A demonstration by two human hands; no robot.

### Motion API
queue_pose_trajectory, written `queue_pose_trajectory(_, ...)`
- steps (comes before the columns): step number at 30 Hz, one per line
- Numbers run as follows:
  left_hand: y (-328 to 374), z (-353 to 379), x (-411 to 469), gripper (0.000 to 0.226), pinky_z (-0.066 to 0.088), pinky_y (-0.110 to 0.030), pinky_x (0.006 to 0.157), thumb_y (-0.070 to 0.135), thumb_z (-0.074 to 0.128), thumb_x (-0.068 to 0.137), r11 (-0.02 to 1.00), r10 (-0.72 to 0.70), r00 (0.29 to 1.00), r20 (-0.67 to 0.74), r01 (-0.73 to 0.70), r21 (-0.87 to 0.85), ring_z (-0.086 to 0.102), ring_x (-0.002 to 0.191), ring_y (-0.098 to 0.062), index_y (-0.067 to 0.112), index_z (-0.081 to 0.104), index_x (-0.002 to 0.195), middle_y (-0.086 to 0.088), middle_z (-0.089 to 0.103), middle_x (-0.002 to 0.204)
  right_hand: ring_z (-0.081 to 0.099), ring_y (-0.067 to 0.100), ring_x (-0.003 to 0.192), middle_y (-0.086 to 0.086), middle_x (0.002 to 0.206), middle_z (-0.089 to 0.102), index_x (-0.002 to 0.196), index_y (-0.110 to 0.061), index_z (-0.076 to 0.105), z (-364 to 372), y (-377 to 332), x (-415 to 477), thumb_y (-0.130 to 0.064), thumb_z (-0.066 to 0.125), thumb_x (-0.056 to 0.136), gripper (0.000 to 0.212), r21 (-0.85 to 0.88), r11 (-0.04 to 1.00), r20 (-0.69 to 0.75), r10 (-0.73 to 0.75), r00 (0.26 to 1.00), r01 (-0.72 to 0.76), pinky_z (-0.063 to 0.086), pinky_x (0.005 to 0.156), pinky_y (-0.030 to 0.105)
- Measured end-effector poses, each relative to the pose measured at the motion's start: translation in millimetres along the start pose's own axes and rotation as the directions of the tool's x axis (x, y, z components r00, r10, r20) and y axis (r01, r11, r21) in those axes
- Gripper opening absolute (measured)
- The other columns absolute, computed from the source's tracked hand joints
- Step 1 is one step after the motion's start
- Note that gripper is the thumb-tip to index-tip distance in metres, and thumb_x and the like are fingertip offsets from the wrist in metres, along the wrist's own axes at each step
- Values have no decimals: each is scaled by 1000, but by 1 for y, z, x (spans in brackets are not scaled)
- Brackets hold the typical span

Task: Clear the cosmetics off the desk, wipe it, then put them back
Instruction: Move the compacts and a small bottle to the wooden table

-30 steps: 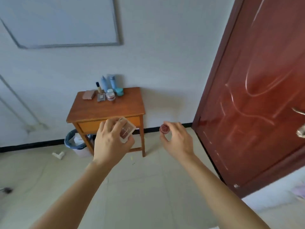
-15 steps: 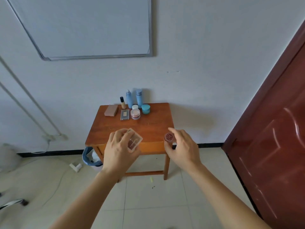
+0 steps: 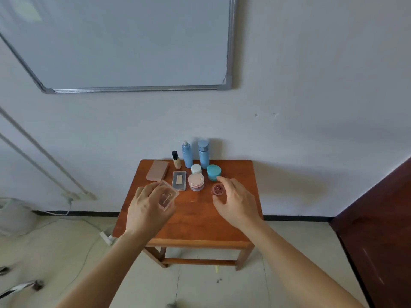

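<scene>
A small wooden desk point(image 3: 200, 221) stands against the wall. My left hand point(image 3: 148, 210) holds a clear pink rectangular case point(image 3: 168, 195) above the desk's left part. My right hand point(image 3: 235, 202) pinches a small round red jar point(image 3: 218, 189) over the desk's middle right. At the back of the desk stand two blue bottles point(image 3: 187, 154) point(image 3: 203, 154), a foundation bottle point(image 3: 176, 160), a brown box point(image 3: 157, 170), a grey palette point(image 3: 179, 180), a pink jar point(image 3: 196, 181), a small white-lidded jar point(image 3: 196, 168) and a teal jar point(image 3: 214, 172).
A whiteboard point(image 3: 124, 41) hangs on the wall above. A dark red door point(image 3: 378, 230) is at the right. A power strip and cables point(image 3: 105, 237) lie on the floor left of the desk, and a pale bag point(image 3: 13, 216) sits at the far left.
I have come closer to the desk and the view has turned left, away from the door. Both hands, still holding the case and the red jar, are now over the desktop.
</scene>
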State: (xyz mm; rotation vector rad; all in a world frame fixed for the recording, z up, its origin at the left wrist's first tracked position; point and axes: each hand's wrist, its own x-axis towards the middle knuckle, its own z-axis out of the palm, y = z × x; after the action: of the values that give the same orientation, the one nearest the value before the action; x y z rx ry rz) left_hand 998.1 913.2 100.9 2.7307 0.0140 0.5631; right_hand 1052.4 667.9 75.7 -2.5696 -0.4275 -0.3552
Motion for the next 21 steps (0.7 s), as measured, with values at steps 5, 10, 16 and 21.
queue_pose_trajectory(5,-67,48,49,29,46,-23,71,36,78,77,991,-106,989,107,114,-72,54,102,-11,31,66,103,10,64,115,61,7,90,-11,108,62,129,-28,48,69,-1,45,-39,65,87,47,19,996,133,84,988,-87,42,68,7)
queue_pose_trajectory(10,-143,113,98,31,52,-24,76,41,71,81,993,-94,937,337,110,-30,53,105,-10,32,62,109,11,62,120,60,4,88,-12,112,59,123,-31,48,152,-10,83,-39,63,90,37,6,974,275,215,937,-225,39,63,4)
queue_pose_trajectory(16,-210,173,114,45,44,-30,98,38,67,82,997,-64,796,602,75,7,47,119,-14,31,52,123,9,53,132,63,8,88,-11,106,62,111,-26,54,232,-27,97,-35,68,88,28,-30,949,387,299,872,-313,53,74,13)
queue_pose_trajectory(21,-230,196,114,59,34,-36,110,32,68,84,999,-33,695,718,40,7,36,134,-17,29,43,137,8,43,146,61,8,86,-9,99,61,101,-24,57,256,-28,87,-26,72,86,22,-47,925,414,362,835,-378,54,70,18)
